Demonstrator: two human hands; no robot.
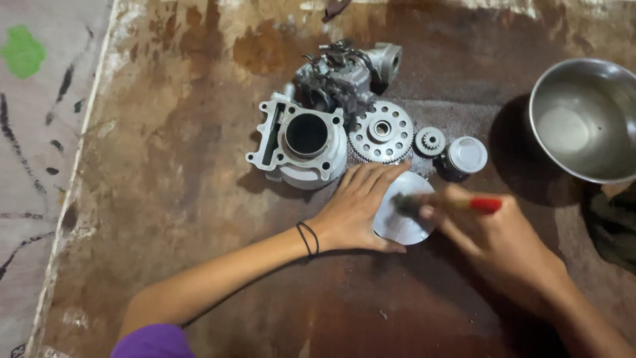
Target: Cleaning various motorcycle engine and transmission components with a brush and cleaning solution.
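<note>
Fingers (374,176) of the left hand (354,209) lie flat and spread, pinning a round metal disc (401,225) to the rusty work surface (199,166). The right hand (493,235) is wrapped around a red-handled brush (450,204), bristles on the disc. Just above lie a large gear (381,131), small gear (430,141) and engine cylinder (301,140).

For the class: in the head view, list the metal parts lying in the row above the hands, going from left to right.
Grey finned engine cylinder block → large silver toothed gear with holes → small silver sprocket → short silver piston → round steel bowl.
</note>
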